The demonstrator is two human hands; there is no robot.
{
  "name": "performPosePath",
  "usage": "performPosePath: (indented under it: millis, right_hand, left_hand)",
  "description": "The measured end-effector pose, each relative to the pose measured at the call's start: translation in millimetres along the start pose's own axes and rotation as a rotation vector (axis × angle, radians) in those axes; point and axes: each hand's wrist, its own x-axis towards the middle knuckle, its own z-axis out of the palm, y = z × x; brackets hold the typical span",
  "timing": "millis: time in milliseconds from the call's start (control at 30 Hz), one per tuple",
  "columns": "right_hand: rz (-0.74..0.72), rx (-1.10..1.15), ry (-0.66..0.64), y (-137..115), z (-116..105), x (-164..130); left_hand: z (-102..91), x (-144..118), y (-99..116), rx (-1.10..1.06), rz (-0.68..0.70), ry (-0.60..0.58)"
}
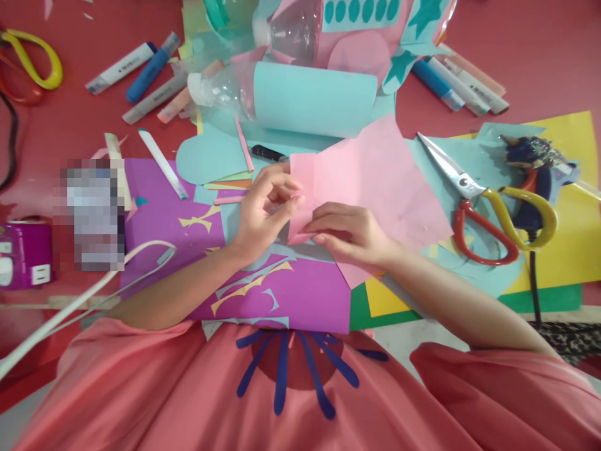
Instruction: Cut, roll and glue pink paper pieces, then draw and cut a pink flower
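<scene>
A pink sheet of paper [375,169] lies in front of me, its left edge folded over into a strip. My left hand [268,210] pinches that folded edge between thumb and fingers. Lower on the same fold, my right hand [350,232] grips the paper with its thumb below and fingers on top. Just beyond the paper rests a plastic bottle wrapped in light blue paper [314,97]. A black pen [268,153] lies near my left fingertips, and thin paper strips [230,185] are beside that hand.
Large scissors [474,188] and a glue gun [535,181] lie at right. Markers [153,67] are scattered at the back left, more markers [460,84] at the back right. A second decorated bottle [300,28] lies behind. Purple paper [319,291] with scraps is near me; a white cable [84,291] crosses the left.
</scene>
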Motion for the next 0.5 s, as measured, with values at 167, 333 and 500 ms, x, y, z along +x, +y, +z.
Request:
performPosePath:
  millis: [167, 333, 500]
  right_hand:
    - [0.072, -0.046, 0.041, -3, -1, 0]
    - [0.105, -0.046, 0.088, -2, 2, -1]
    - [0.201, -0.204, 0.198, -15, -8, 2]
  left_hand:
    - [-0.6, 2, -2, 0.026, 0.046, -0.092]
    - [-0.2, 0, -2, 0.023, -0.004, -0.149]
    - [-0.5, 0, -9, 0.017, 0.018, -0.151]
